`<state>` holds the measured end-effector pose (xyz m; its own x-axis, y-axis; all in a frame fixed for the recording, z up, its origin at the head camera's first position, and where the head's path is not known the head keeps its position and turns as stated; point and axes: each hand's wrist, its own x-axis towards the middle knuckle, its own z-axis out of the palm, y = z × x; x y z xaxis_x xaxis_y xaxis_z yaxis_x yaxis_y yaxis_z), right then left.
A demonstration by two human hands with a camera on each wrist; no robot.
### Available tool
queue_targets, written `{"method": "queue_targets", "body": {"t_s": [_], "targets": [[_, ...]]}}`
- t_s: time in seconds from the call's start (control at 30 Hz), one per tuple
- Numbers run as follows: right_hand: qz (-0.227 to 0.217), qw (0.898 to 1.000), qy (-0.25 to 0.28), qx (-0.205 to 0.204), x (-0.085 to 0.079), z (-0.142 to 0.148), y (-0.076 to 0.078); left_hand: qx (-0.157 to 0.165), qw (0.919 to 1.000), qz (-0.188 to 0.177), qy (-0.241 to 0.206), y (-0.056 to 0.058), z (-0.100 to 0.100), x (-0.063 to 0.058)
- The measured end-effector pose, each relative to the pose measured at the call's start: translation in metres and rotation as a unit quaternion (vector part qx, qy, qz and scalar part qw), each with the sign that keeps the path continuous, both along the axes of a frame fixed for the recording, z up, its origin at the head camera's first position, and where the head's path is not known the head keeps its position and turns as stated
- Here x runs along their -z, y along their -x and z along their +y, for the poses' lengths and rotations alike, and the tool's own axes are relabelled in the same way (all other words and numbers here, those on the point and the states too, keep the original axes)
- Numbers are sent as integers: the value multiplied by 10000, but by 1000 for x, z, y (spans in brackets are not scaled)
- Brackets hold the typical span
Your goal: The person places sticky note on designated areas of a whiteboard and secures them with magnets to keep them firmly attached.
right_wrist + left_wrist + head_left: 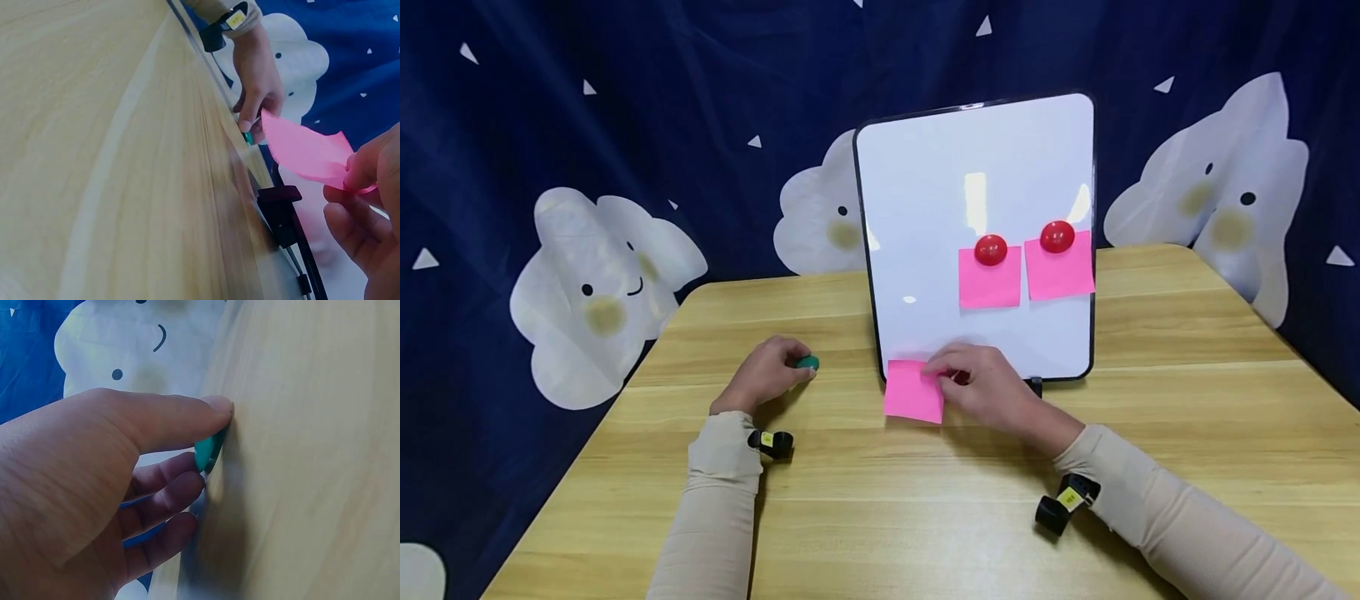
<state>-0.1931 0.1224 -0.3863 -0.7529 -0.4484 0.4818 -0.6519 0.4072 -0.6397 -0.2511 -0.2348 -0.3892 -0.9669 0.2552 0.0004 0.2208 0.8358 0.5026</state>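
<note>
A pink sticky note (913, 392) hangs from the thumb and fingers of my right hand (981, 387), in front of the whiteboard's lower left corner. The right wrist view shows the same note (309, 150) pinched at one edge and slightly bent. On the table left of the board, my left hand (767, 371) holds a green round magnet (808, 362) between thumb and fingers. In the left wrist view that magnet (209, 449) sits close to the tabletop, partly covered by the thumb. Two more pink notes (989, 279) are on the whiteboard (917, 217), each under a red round magnet (991, 250).
The whiteboard stands upright on the wooden table (850, 500), with a black clip-like foot (279, 212) at its lower edge. Behind the table hangs a dark blue curtain (715, 75) with cloud faces. Each wrist carries a small black camera (771, 444).
</note>
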Motion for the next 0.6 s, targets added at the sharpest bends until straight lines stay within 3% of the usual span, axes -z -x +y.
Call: {"method": "queue_targets", "body": {"t_s": [0.33,0.6], "targets": [[289,9985,450,124,-4,0,-2,6,10000,-29,21,2,-1,0],[151,9976,642,223,-5,0,-2,26,10000,-26,-6,1,-1,1]]}}
